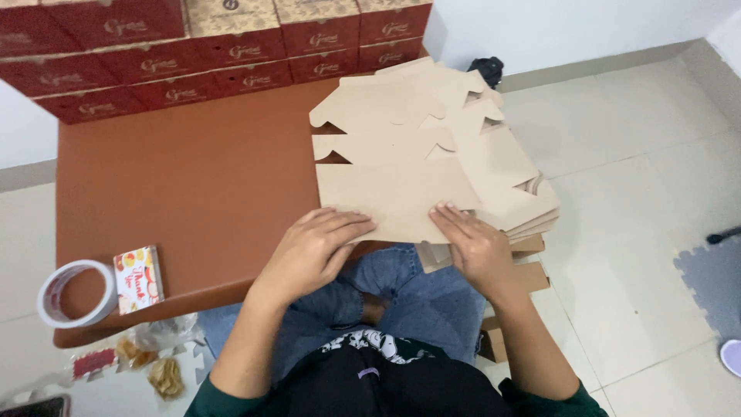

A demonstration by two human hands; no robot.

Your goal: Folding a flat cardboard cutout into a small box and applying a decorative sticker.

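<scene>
Left hand: fingers spread flat, palm down, pressing the near edge of the top flat carton blank; nothing is gripped.
Right hand: fingers extended and flat on the same near edge, likewise open.
Top flat carton blank: unfolded kraft card lying on the stack of blanks, at the front right of the brown table, above the person's knees.
Good practice (judgement): even pressure from both palms, the edge kept square, favours a straight crease.
Stack of blanks: fanned unevenly, overhanging the table's right edge; a slip appears possible.
Finished red boxes: rows along the table's far side.
Tape roll: front left corner, just beside a small printed card pack.
Obstruction: none between the hands.
</scene>
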